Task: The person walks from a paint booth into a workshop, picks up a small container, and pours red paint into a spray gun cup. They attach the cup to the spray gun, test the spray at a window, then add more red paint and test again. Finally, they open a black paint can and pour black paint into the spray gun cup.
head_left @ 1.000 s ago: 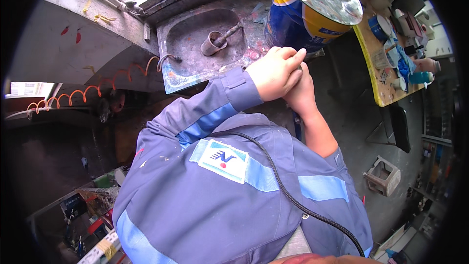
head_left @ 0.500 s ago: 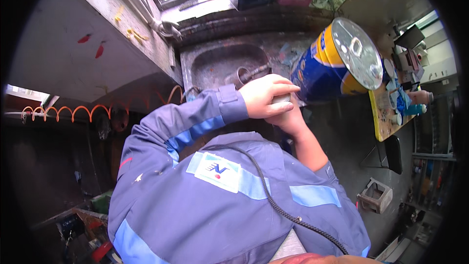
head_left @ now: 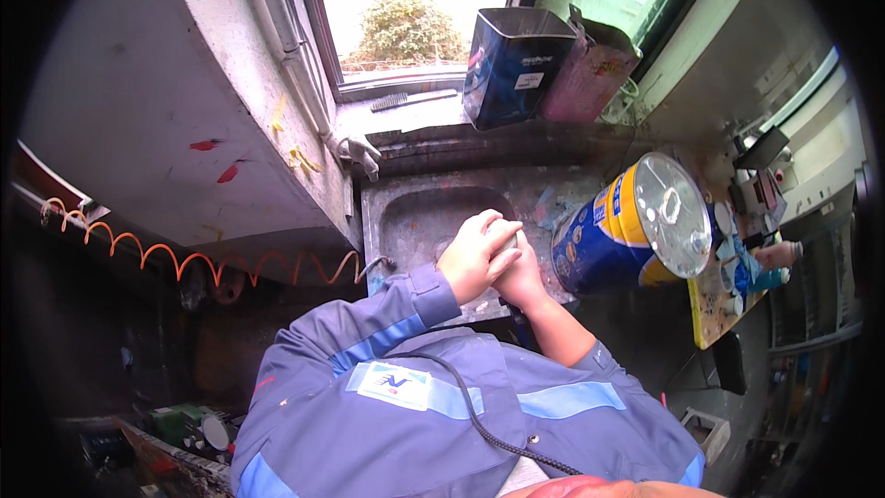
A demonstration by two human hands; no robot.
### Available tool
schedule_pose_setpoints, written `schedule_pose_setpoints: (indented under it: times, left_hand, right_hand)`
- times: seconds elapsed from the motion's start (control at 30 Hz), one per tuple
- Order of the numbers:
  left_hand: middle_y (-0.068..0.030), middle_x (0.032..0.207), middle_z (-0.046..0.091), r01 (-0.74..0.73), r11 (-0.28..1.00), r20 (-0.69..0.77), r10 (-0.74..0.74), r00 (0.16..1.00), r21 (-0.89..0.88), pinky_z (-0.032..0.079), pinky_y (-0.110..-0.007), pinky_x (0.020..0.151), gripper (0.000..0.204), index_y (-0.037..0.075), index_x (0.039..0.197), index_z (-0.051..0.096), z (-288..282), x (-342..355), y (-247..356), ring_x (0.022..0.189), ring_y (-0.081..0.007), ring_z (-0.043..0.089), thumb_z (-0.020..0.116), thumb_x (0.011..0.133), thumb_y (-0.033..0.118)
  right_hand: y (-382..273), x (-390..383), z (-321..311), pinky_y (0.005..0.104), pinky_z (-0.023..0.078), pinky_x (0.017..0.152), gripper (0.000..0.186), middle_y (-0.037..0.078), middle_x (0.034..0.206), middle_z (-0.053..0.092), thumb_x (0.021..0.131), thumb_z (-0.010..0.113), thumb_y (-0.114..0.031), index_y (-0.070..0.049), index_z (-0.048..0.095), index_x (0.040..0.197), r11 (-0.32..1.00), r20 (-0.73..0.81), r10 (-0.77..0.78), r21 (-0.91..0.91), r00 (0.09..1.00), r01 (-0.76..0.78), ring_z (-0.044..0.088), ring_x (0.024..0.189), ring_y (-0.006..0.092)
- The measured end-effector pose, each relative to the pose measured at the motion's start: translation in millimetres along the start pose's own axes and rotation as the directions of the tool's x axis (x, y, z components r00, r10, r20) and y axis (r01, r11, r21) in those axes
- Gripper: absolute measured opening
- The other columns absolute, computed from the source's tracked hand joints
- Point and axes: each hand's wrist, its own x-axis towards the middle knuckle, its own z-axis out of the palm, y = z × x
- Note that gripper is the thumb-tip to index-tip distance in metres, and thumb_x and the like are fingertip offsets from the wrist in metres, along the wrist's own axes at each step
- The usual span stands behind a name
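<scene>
My left hand [head_left: 473,259] and my right hand [head_left: 521,278] meet over the front of a stained grey sink [head_left: 387,240]. The left fingers curl across the right hand, and both hands are closed together. Something small and pale shows between them, too covered to name. Just right of my hands stands a large blue and yellow drum [head_left: 599,244] with a silvery metal top, tilted in the view. The sink's inside is partly hidden by my hands.
On the windowsill stand a dark tin [head_left: 516,74], a pinkish stained container [head_left: 595,78] and a brush [head_left: 412,100]. An orange coiled hose [head_left: 175,260] hangs at left, below a white panel [head_left: 175,101]. To the right is a cluttered yellow-edged table [head_left: 708,314].
The view has tipped upward, so the window shows more and the sink and drum sit lower. My hands stay together and now cover the round grey item that showed in the sink before.
</scene>
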Motion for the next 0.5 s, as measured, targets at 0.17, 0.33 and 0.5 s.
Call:
schedule_pose_setpoints:
  times: [0.17, 0.33, 0.5]
  left_hand:
    - [-0.0195, 0.136, 0.054, -0.165, 0.934, 0.329, 0.272, 0.904, -0.318, 0.041, -0.043, 0.108, 0.045, 0.008, 0.129, 0.064, -46, 12, -10, 0.129, -0.0374, 0.051, 0.075, 0.085, 0.013]
    - [-0.0229, 0.158, 0.031, -0.065, 0.976, 0.389, 0.144, 0.910, -0.209, 0.025, -0.050, 0.119, 0.075, 0.004, 0.148, 0.045, -61, 14, -1, 0.150, -0.0433, 0.022, 0.076, 0.084, 0.028]
    - [-0.0200, 0.126, 0.063, -0.050, 0.987, -0.054, 0.059, 0.997, 0.150, 0.046, -0.047, 0.107, 0.048, 0.002, 0.118, 0.067, -29, 10, 19, 0.127, -0.0391, 0.055, 0.078, 0.078, 0.025]
  right_hand:
    - [-1, 13, -31, 0.0346, 0.053, 0.090, 0.067, 0.008, 0.115, 0.065, 0.065, 0.083, -0.008, -0.005, 0.057, 0.126, 0.950, 0.417, -0.227, 0.295, 0.880, 0.105, 0.063, 0.107, 0.0176]
    - [-6, 17, -19, 0.0324, 0.054, 0.080, 0.057, 0.006, 0.106, 0.066, 0.068, 0.079, -0.007, -0.005, 0.057, 0.120, 0.930, 0.465, -0.221, 0.365, 0.858, 0.042, 0.064, 0.097, 0.0144]
    - [-9, 17, -9, 0.0368, 0.054, 0.090, 0.071, 0.010, 0.115, 0.064, 0.068, 0.086, -0.016, -0.006, 0.052, 0.129, 0.963, 0.216, -0.265, 0.118, 0.940, 0.244, 0.064, 0.106, 0.0225]
